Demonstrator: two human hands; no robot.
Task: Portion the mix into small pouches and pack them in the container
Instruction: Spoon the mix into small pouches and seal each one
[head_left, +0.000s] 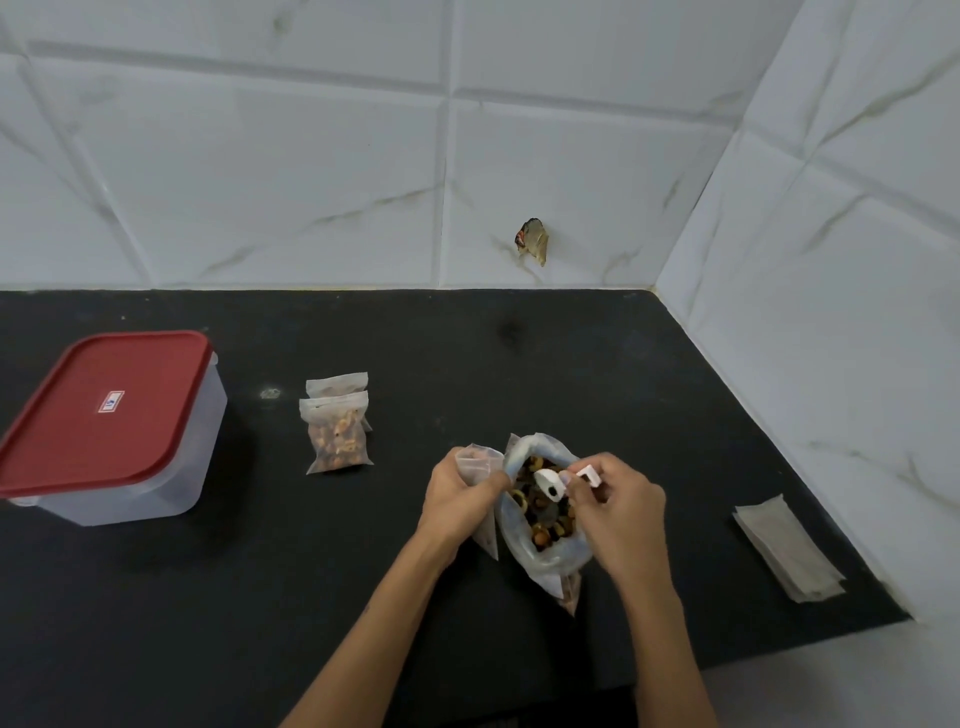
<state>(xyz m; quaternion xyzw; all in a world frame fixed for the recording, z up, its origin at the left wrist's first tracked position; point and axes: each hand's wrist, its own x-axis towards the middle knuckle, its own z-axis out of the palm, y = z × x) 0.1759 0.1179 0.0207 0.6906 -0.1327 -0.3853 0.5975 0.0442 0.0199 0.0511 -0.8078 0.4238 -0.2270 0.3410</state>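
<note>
Down at the middle of the black table (675, 395), seen from my head, my left hand (457, 499) has its fingers curled round the mouth of a small clear pouch (480, 462), holding it right beside the big bag of mix (540, 514), which stands open between my hands. My right hand (621, 512) pinches the handle of a white scoop (550, 484) whose bowl hangs just over the nuts and rings in the bag. I judge the pouch to be thin, limp and slippery, so it wants holding by the rim, with the mouth kept open; gripped lower it would fold shut. The bag is soft too and could slump if I knock it. The mix looks dry, loose and light, apt to scatter off a tipped scoop. Two filled pouches (337, 436) lie overlapping to the left, well apart from my hands; they look plump but light, best lifted by the sealed top strip. Farther left stands the container (156, 467), stiff clear plastic with its red lid (104, 410) still on; the lid carries a small label whose writing I cannot read. Flat empty pouches (789, 553) lie stacked by the right wall.
</note>
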